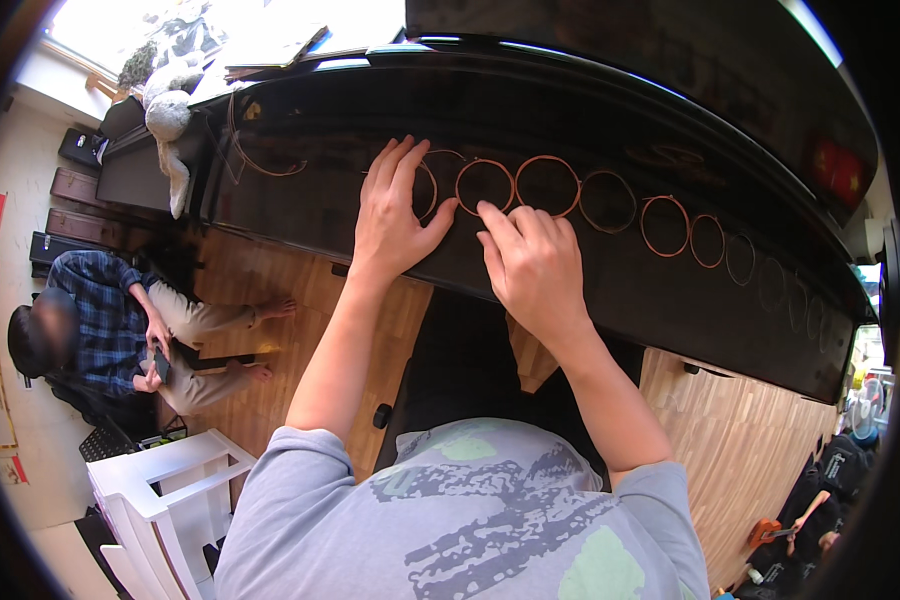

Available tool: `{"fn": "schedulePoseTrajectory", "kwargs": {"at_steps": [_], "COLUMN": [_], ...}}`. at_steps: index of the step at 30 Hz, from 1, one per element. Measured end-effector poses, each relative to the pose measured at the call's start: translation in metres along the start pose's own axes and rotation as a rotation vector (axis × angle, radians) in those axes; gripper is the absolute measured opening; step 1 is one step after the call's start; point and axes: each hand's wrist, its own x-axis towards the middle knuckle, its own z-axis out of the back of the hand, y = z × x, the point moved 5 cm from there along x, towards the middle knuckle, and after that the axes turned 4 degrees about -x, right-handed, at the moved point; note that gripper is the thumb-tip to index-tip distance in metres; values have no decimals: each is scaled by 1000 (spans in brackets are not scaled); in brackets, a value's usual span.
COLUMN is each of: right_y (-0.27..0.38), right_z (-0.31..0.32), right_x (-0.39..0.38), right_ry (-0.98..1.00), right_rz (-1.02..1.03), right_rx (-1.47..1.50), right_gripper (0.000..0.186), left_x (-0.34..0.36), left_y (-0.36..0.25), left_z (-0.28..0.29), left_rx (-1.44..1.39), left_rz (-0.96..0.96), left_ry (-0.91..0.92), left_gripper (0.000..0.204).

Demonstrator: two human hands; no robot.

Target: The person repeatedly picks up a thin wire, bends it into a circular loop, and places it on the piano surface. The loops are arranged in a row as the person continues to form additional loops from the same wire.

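A row of several coiled copper-coloured wire rings [547, 186] lies along the closed black lid of a piano [300, 215]. My left hand [395, 210] rests flat on the lid, fingers spread over the leftmost coil [428, 186]. My right hand [530, 262] is next to it, with its fingertips touching the lower edge of the second coil [485, 186]. Neither hand lifts anything. Further coils [664, 225] run to the right and get smaller and darker.
A loose strand of wire [260, 165] curls on the lid at the left. A stuffed toy [168, 110] sits at the piano's left end. A person in a plaid shirt [100, 320] sits on the wooden floor at left. A white chair [165, 495] stands lower left.
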Motion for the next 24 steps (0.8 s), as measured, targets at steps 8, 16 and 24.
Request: {"fn": "schedulePoseTrajectory", "kwargs": {"at_steps": [8, 16, 24], "right_y": [-5, -5, -2], "right_z": [-14, -15, 22], "right_x": [0, -1, 19], "right_ry": [-36, -24, -231], "right_rz": [-42, -73, -186], "right_rx": [-137, -163, 491], "right_gripper": [21, 24, 41], "left_x": [-8, -5, -22], "left_y": [0, 23, -37], "left_z": [18, 23, 47], "left_rx": [23, 39, -52], "left_rz": [74, 172, -41], "left_ry": [-157, -97, -217], "left_gripper": [71, 53, 65]}}
